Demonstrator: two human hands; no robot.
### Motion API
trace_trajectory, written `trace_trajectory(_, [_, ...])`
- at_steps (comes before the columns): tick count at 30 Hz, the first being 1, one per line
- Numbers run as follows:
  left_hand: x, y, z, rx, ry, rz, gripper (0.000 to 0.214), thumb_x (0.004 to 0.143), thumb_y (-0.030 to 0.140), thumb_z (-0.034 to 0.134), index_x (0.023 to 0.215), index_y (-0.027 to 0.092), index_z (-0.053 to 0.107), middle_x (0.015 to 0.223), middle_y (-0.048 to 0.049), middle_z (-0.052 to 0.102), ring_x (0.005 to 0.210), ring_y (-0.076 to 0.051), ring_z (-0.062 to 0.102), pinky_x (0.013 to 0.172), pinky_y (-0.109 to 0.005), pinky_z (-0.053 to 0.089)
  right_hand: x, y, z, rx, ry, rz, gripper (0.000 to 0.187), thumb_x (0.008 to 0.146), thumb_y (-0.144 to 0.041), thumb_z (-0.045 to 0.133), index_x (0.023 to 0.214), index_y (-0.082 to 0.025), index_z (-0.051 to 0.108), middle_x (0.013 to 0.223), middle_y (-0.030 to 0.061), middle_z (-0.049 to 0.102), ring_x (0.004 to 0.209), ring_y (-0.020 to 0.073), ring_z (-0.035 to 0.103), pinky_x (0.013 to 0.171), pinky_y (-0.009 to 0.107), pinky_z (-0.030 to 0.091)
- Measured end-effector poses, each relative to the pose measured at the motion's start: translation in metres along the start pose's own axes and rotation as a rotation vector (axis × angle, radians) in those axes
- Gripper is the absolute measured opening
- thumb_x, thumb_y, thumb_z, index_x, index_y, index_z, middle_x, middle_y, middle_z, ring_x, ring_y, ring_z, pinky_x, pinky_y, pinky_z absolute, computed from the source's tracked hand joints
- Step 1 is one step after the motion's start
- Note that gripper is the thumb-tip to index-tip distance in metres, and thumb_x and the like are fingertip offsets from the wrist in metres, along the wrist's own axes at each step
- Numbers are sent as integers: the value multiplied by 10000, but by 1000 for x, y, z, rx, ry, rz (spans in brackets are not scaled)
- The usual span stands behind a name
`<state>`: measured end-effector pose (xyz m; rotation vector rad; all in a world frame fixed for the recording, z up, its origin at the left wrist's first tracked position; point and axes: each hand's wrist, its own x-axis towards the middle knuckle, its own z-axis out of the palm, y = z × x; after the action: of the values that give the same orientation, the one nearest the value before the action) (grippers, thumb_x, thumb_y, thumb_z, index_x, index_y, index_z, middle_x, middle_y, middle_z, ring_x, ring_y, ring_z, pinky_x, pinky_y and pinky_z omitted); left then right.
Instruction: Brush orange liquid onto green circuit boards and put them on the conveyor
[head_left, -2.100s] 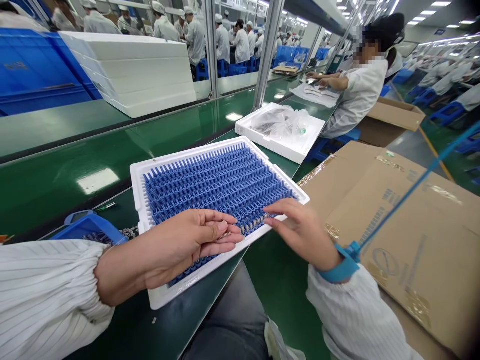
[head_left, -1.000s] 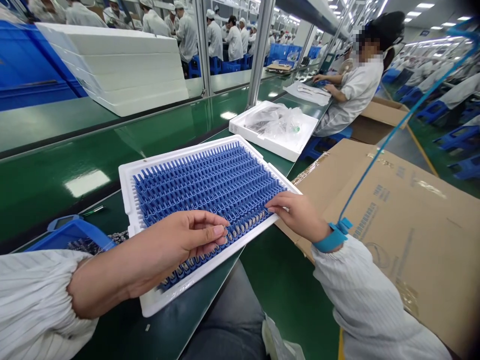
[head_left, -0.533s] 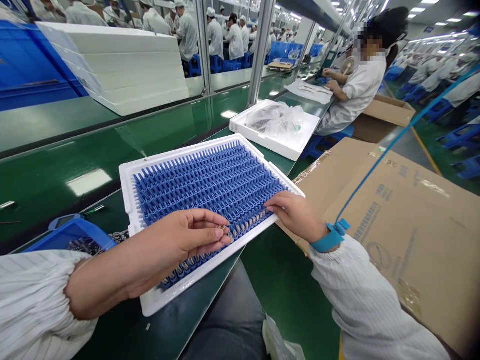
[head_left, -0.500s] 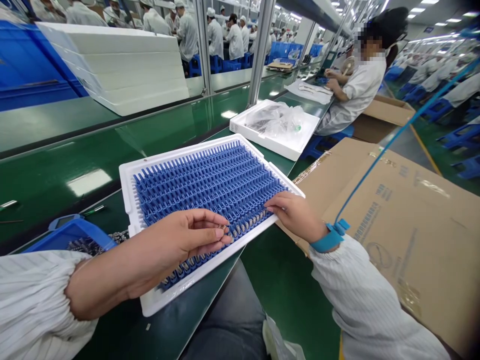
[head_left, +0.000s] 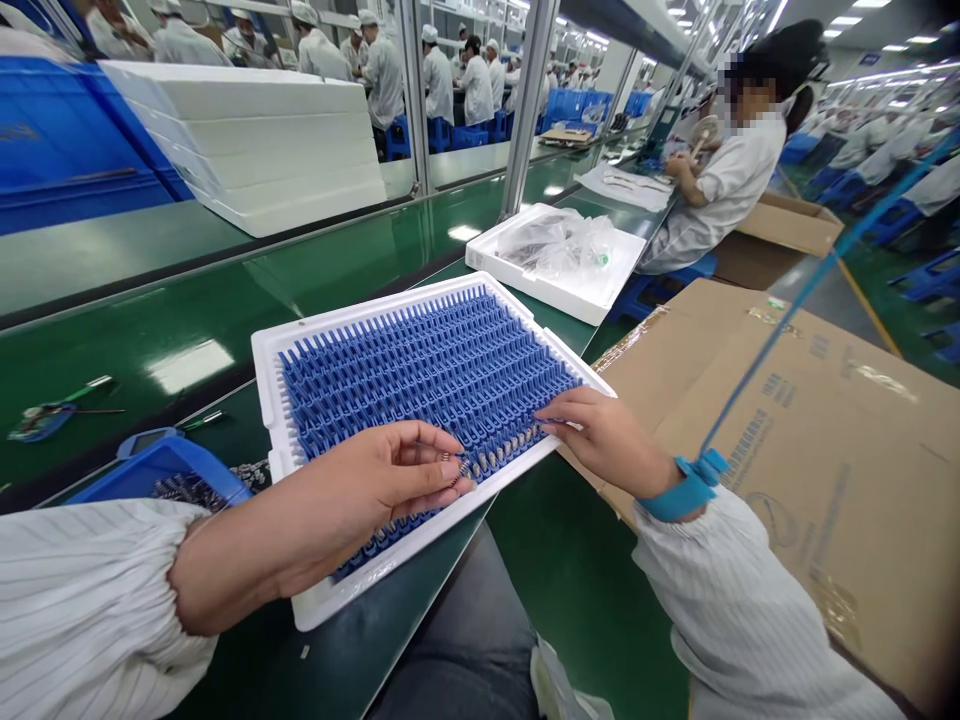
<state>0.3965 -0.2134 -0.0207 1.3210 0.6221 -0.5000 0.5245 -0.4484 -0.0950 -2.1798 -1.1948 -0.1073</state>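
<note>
My left hand (head_left: 401,468) is over the front of a white foam tray (head_left: 267,390), its thumb and fingers pinched on small coiled metal springs (head_left: 463,468). Rows of upright blue plastic clips (head_left: 420,350) fill the tray. Along the front row, small metal pieces (head_left: 501,456) show in the clips between my two hands. My right hand (head_left: 600,430), with a blue strap (head_left: 684,488) round its wrist, has its fingertips closed together at the right end of that row. Whatever is between those fingertips is too small to make out.
Left of the tray stands a blue bin (head_left: 176,470) of small metal parts. A green belt (head_left: 360,265) runs behind, carrying a green-handled tool (head_left: 64,408). Stacked white foam (head_left: 255,150), another foam tray (head_left: 600,290), a large cardboard box (head_left: 750,400) and a seated co-worker (head_left: 739,170) are around.
The green-handled tool has moved right along the belt into fuller view. My hands hold nearly the same places over the tray, and the whole view has shifted slightly.
</note>
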Motion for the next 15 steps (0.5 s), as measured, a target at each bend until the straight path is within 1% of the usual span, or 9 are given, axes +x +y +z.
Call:
trace_trajectory(2, [0,-1,1,-20,-13,6,46,863,159,702,884,176,666,889,-30,733,900,-159,725,876,-273,570,-2,-21,-1,53,41,-28,189,982,-335,584,1048,-193,689,1012,98,686,961,255,647,855,412,550])
trace_trajectory(4, [-1,-2,4,-49,-45,16,68,840,150,725,869,169,667,873,-23,722,912,-151,720,893,-261,553,-2,-46,4,141,53,-83,226,978,-352,604,1147,-206,639,1065,76,679,986,229,643,862,365,550])
trace_trajectory(5, [-2,-2,5,-64,-69,21,81,826,145,738,861,165,668,863,-19,715,912,-146,717,899,-257,545,-1,-58,8,190,59,-108,213,980,-337,604,1154,-215,624,1054,58,677,967,203,646,837,322,554])
trace_trajectory(7, [-5,-3,6,-103,-103,34,101,804,131,755,845,159,667,850,-10,699,903,-134,707,915,-255,533,0,-77,17,276,87,-146,102,988,-237,587,1086,-233,616,988,19,671,902,155,644,783,250,546])
trace_trajectory(8, [-7,-3,7,-124,-105,40,105,799,119,755,838,156,665,849,-8,692,894,-129,704,919,-259,529,1,-83,21,307,106,-152,92,983,-177,576,1042,-237,613,952,4,666,870,138,640,759,226,537])
trace_trajectory(9, [-9,-4,7,-149,-102,42,105,800,109,750,833,154,660,844,-7,686,878,-124,701,920,-263,527,2,-88,24,332,123,-151,118,972,-130,573,1002,-238,608,924,-6,661,847,128,634,746,213,529])
trace_trajectory(11, [-14,-5,8,-181,-85,41,104,810,97,734,829,152,648,810,0,672,826,-113,695,906,-269,526,3,-94,28,373,147,-142,136,953,-105,587,966,-239,602,899,-14,656,823,124,627,729,204,519])
trace_trajectory(14, [-16,-5,4,-152,-54,50,63,840,119,700,846,148,644,792,-11,672,766,-110,674,831,-266,527,2,-97,27,431,167,-141,93,952,-157,612,957,-250,607,887,-19,656,815,123,627,727,198,519])
trace_trajectory(15, [-15,-3,0,-109,-19,77,40,851,107,673,855,141,653,805,-25,679,751,-110,663,790,-263,525,1,-97,24,436,177,-139,86,953,-170,614,957,-255,609,888,-20,658,816,124,630,729,195,522])
